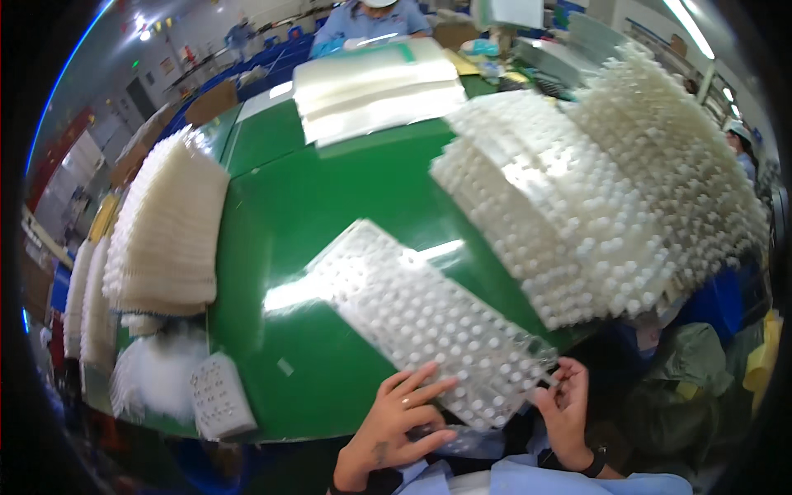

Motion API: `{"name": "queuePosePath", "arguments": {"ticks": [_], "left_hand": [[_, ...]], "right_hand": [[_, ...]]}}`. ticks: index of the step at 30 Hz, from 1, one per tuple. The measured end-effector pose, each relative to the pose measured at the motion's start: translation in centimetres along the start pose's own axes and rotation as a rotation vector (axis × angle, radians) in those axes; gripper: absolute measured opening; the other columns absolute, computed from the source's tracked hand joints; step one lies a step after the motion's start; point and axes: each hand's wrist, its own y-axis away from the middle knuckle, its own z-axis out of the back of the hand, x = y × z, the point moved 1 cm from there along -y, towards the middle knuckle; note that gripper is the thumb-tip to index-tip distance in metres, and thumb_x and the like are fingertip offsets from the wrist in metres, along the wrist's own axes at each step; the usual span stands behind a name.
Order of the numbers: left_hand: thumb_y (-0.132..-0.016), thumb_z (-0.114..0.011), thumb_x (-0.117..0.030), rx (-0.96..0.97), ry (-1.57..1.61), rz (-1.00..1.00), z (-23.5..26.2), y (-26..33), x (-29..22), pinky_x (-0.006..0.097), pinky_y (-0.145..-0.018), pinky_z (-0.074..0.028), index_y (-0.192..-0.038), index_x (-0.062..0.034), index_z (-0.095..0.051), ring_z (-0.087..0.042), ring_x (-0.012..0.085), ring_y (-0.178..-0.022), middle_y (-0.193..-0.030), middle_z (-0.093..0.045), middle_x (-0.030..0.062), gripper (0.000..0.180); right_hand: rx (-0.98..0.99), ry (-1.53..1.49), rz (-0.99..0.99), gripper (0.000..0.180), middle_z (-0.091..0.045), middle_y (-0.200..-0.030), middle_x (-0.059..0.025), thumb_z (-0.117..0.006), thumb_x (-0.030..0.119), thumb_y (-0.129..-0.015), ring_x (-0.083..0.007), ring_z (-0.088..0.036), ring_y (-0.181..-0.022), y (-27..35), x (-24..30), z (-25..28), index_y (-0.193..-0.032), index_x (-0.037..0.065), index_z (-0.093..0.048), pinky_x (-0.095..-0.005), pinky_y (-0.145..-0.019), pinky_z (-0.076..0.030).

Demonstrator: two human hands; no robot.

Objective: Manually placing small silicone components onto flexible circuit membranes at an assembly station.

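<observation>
A long translucent plastic sheet (pixel 437 318) covered with rows of round bumps lies slantwise on the green tabletop, its near end reaching over the front edge toward my body. My left hand (pixel 403 419) is at the sheet's near left edge, its fingers spread and the fingertips touching the plastic; a ring shows on one finger. At the near right corner, my right hand (pixel 565 406) pinches the sheet's clear rim between thumb and fingers. Some clear plastic (pixel 474 443) hangs below the sheet between my hands; what it is I cannot make out.
Large stacks of bumpy translucent sheets (pixel 569 198) fill the right side. Another tall stack (pixel 169 231) stands left, with a small white perforated block (pixel 221 396) near it. Flat clear sheets (pixel 379 87) are piled at the back, where a co-worker (pixel 371 25) sits. Green tabletop (pixel 346 186) lies between.
</observation>
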Motion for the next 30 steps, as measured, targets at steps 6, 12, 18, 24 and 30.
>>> {"name": "queuePosePath", "arguments": {"ticks": [6, 12, 18, 24, 30], "left_hand": [[-0.077, -0.077, -0.023, 0.008, -0.020, -0.104, -1.2, 0.9, -2.5, 0.047, -0.095, -0.043, -0.074, -0.0075, -0.064, -0.055, 0.0381, -0.123, -0.119, -0.068, 0.0127, 0.020], [-0.078, -0.074, -0.020, -0.068, 0.048, -0.047, -2.4, 2.9, -2.0, 0.051, -0.102, -0.039, -0.075, -0.0039, -0.064, -0.050, 0.0403, -0.129, -0.126, -0.064, 0.0162, 0.019], [-0.076, -0.072, -0.014, -0.298, 0.022, 0.027, 0.3, 5.8, -3.4, 0.048, -0.098, -0.042, -0.074, -0.0018, -0.063, -0.052, 0.0392, -0.126, -0.120, -0.067, 0.0177, 0.016], [-0.077, -0.072, -0.011, -0.434, 0.035, 0.117, 1.6, 7.3, -2.6, 0.046, -0.095, -0.043, -0.074, 0.0004, -0.062, -0.057, 0.0375, -0.120, -0.114, -0.068, 0.0209, 0.015], [-0.076, -0.072, -0.007, -0.510, -0.081, 0.128, 3.0, 7.8, -1.0, 0.044, -0.094, -0.045, -0.076, 0.0007, -0.064, -0.060, 0.0364, -0.115, -0.109, -0.069, 0.0220, 0.012]], "right_hand": [[0.415, -0.544, -0.634, 0.044, -0.065, -0.119, -0.0084, -0.063, 0.017, -0.096, -0.0192, -0.065, -0.101, 0.9, 0.4, 0.5, -0.136, 0.006, -0.049, -0.0351, -0.084, -0.056], [0.374, 0.088, -0.001, 0.031, -0.069, -0.102, -0.0075, -0.061, 0.010, -0.093, -0.0093, -0.062, -0.088, -1.1, 3.9, -1.6, -0.120, -0.003, -0.059, -0.0265, -0.075, -0.052], [0.191, -0.192, 0.103, 0.020, -0.065, -0.107, -0.0048, -0.059, 0.003, -0.095, -0.0084, -0.061, -0.095, -2.1, 9.9, 0.8, -0.114, 0.003, -0.059, -0.0248, -0.077, -0.053], [-0.201, -0.287, 0.340, 0.024, -0.065, -0.098, -0.0039, -0.063, 0.009, -0.093, -0.0141, -0.065, -0.087, -7.1, 16.5, 4.7, -0.116, 0.005, -0.059, -0.0297, -0.070, -0.056], [-0.065, -0.266, 0.230, 0.037, -0.064, -0.110, -0.0036, -0.062, 0.012, -0.094, -0.0164, -0.065, -0.095, -10.9, 15.2, 8.3, -0.129, 0.007, -0.049, -0.0347, -0.073, -0.057]]}}
